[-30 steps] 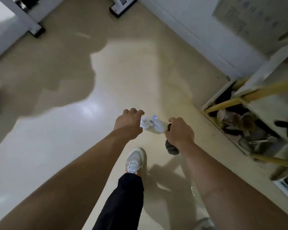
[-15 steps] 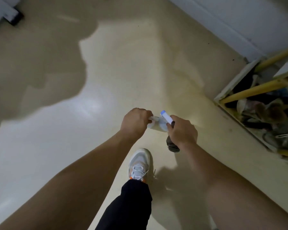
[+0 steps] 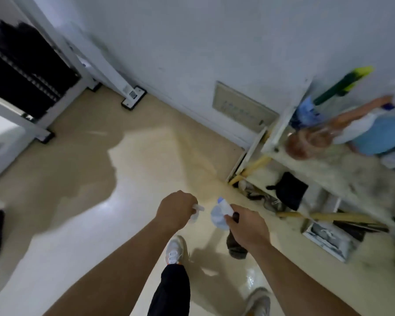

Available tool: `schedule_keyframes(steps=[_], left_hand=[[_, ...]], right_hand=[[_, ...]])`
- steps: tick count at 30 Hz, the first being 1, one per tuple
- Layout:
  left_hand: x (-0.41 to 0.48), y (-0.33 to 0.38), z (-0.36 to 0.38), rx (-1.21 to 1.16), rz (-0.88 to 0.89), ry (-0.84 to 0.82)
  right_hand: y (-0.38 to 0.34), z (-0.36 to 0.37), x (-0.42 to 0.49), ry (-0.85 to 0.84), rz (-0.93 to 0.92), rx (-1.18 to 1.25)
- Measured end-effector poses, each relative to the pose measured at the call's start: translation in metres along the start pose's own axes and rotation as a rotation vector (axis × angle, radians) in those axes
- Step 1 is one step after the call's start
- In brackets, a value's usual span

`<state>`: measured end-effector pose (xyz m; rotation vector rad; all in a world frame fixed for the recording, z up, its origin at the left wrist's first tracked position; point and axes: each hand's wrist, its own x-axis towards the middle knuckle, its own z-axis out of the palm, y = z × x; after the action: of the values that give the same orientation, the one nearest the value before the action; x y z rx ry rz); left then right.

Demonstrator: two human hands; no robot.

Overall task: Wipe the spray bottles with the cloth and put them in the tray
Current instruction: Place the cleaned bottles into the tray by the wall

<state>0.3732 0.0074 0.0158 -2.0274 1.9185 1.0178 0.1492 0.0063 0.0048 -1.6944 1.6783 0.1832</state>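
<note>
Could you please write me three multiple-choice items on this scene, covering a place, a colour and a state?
1. Where does the cloth hang? A on the shelf; B below the right hand; C over the left arm.
2. What colour is the cloth? A dark grey; B yellow; C red.
3. What is the right hand doing? A hanging open; B making an empty fist; C gripping the bottle.
Key: B, it dangles under that hand; A, it looks dark against the beige floor; C, its fingers curl round the bottle.
</note>
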Motion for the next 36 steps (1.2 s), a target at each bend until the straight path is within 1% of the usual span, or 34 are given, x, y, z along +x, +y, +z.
schedule_keyframes(steps=[5,9,14,17,21,23,27,33,36], left_hand=[[-0.036,0.084,-0.107,0.066,0.145,-0.012],[-0.048,0.147,-0.160,0.102,0.273,-0.015],[-0.049,0.223,-0.196,0.209,0.423,-0.001],[-0.046,0.270,-0.206,0.247,0.450,0.021],[-0.022,0.316,-0.197,0.240,0.481,0.043],[-0.005,0.336,-0.187,0.209,0.473,0.080],[0.029,0.367,-0.166,0.241,0.365,0.170],[0.047,0.405,-0.174,0.241,0.230,0.202],[0.053,0.412,-0.173,0.267,0.204,0.236]], right_hand=[[-0.012,-0.130,-0.077,0.069,0.061,-0.001],[-0.006,-0.208,-0.112,0.147,0.122,-0.006],[0.016,-0.275,-0.132,0.265,0.156,0.055],[0.040,-0.304,-0.128,0.279,0.175,0.029],[0.077,-0.334,-0.105,0.306,0.137,-0.021],[0.093,-0.347,-0.092,0.291,0.122,-0.028],[0.122,-0.363,-0.069,0.241,0.093,-0.015],[0.151,-0.375,-0.042,0.239,0.050,0.023],[0.159,-0.374,-0.037,0.234,0.053,0.054]])
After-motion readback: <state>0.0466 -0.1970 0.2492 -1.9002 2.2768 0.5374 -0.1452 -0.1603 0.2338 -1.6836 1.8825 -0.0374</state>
